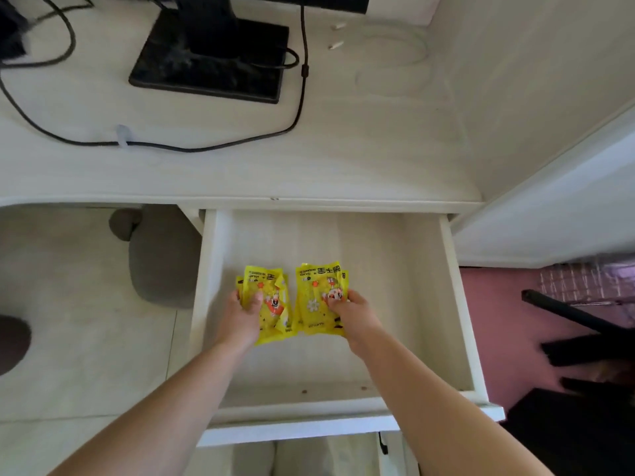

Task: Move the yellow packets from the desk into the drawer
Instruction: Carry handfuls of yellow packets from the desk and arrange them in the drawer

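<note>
Now inside the open drawer (455, 304), pulled out from under the desk (240, 170): yellow packets (311, 286) in two small stacks, side by side near the middle. Glossy bright yellow, printed upside-down with "HAND WARMER", a white flower and an orange-and-white cartoon figure. Left stack (273, 305) pinched by the left hand (242, 317), thumb on top, fingers curled round the outer edge; right stack (314, 304) gripped likewise by the right hand (355, 316). Partly covered by thumbs and palms; number per stack unclear. Resting on the drawer floor or held just above: cannot tell.
</note>
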